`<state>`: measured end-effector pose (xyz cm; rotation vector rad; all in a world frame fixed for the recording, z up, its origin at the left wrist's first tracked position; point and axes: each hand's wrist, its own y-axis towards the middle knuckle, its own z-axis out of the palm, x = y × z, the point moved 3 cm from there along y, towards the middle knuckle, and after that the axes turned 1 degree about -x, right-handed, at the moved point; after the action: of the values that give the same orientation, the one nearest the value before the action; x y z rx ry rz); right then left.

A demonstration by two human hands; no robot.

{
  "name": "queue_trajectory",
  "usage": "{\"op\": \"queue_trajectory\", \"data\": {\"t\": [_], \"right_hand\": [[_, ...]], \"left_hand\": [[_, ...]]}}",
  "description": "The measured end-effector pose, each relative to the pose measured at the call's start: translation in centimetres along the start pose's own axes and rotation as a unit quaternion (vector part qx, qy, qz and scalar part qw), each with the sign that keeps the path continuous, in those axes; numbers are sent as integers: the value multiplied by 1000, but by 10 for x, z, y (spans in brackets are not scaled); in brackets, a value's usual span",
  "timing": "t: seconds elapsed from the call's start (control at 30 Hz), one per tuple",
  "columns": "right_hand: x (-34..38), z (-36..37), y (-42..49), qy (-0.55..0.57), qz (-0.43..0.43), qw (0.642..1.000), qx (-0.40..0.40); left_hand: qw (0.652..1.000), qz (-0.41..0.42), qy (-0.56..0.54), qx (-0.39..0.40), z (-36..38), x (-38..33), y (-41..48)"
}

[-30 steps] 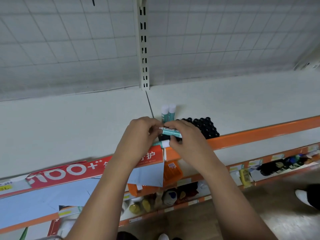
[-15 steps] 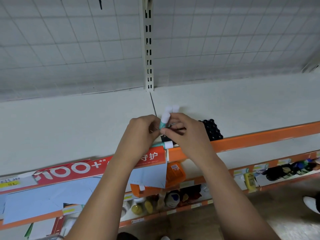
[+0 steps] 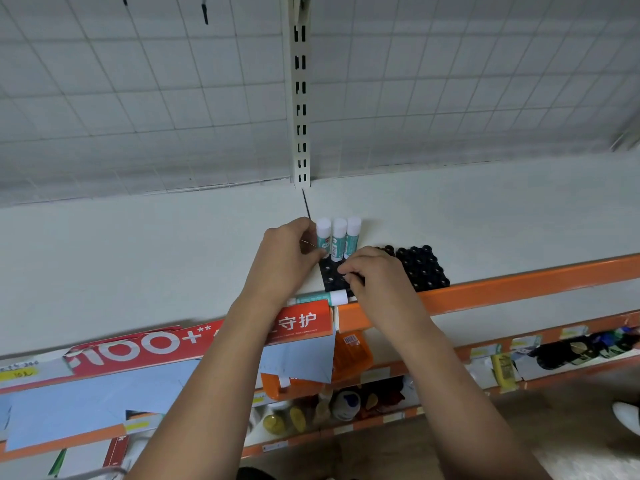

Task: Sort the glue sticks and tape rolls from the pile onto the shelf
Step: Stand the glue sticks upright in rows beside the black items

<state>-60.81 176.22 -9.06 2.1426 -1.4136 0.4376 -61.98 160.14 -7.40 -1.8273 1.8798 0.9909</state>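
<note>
A white shelf (image 3: 173,271) backed by a wire grid (image 3: 138,98) carries a black tray (image 3: 420,268). 3 glue sticks (image 3: 338,237) stand upright at the tray's back left corner. The left hand (image 3: 284,258) has a narrow grip on the leftmost stick (image 3: 323,235). The right hand (image 3: 377,275) curls on the tray's front left, and I cannot tell what its grip holds. A spare glue stick (image 3: 320,297) lies just in front of the tray. Seat the leftmost stick plumb and steady the tray.

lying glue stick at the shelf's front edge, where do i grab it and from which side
Pinch the teal barrel of the lying glue stick mid-length, coming from above. It lies flat along the orange rim, white cap to the right, so the rim likely blocks a reach from the front.
</note>
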Motion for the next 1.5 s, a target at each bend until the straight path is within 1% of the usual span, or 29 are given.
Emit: {"op": "queue_trajectory", "data": {"t": [0.2,0.4,0.63,0.7,0.8,0.83,1.03,1.13,1.27,1.4,1.5], "right_hand": [[0,0,1,4,4,1000,14],[0,0,1,12,4,1000,15],[0,-5,0,24,7,999,21],[-1,-6,-3,27,5,999,21],[-1,-8,-7,42,2,999,13],[-2,-9,-8,49,2,999,9],[0,-9,-14,61,-10,998,14],[0,-10,-18,68,-11,998,8],[2,-13,-22,74,-17,997,9],[1,-14,-28,81,-12,996,36],[0,-13,-29,76,-13,995,55]], "left_hand": [[1000,-10,-5,14,7,5,0],[999,-11,32,14,12,6,2],[997,-44,39,44,2,1,-7],[996,-42,37,73,-7,0,-19],[985,-36,12,170,-16,-3,-39],[982,-35,5,186,-17,-4,-43],[982,-27,16,186,-13,-4,-48],[980,-35,16,194,-10,-4,-47],[981,-41,20,186,-5,-5,-47],[982,-37,19,186,-2,-7,-46],[986,-23,7,164,-3,-9,-45]]}}
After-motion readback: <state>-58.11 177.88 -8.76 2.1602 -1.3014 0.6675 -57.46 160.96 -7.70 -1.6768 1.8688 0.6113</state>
